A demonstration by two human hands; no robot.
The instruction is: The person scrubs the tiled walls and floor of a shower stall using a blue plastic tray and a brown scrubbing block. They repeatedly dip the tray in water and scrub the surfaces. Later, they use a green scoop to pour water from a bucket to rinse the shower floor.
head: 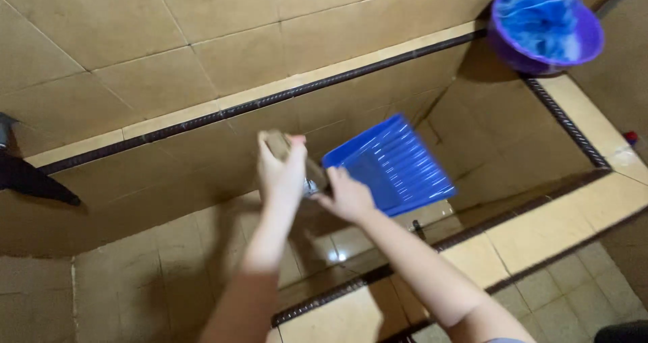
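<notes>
- I see my left hand [282,174] closed around a brownish, cloth-like pad [275,143], its top poking out above my fingers [297,143]; I cannot tell exactly what the pad is.
- My right hand [347,196] is clamped on the near end of a blue ribbed dustpan [391,162], holding it tilted in the air over the sunken tiled trough [202,248].
- The pad sits just beside the dustpan's handle end, so I judge the wiping to be at that end, with the broad ribbed face not yet reached.
- Something small and shiny shows between my hands; too blurred to name.
- A purple basin [586,43] holding a blue mop head [540,19] stands on the ledge at the trough's far right corner, well apart.
</notes>
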